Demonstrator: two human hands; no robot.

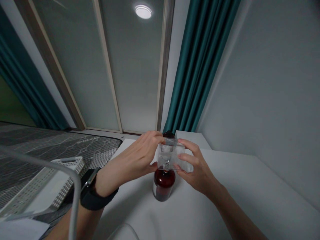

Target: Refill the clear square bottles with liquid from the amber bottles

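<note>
Both of my hands are raised over the white table, gripping a clear plastic box (171, 156) from its two sides. My left hand (140, 155), with a black watch (93, 190) on the wrist, has its fingers on the box's left edge. My right hand (196, 168) holds the right side, fingers bent around it. Just below the box in view stands a dark reddish-brown bottle (164, 181) with a pale label on its side; its upper part is overlapped by the box. Behind the box's top edge a black rounded thing (168, 134) shows; whether it belongs to the bottle, I cannot tell.
The white table (200, 213) reaches to the grey wall at right. A white block (192, 138) stands at its far edge. Left are a white perforated basket (47, 186) and a grey curved tube (76, 200) close to the camera. Teal curtains (197, 66) hang beyond.
</note>
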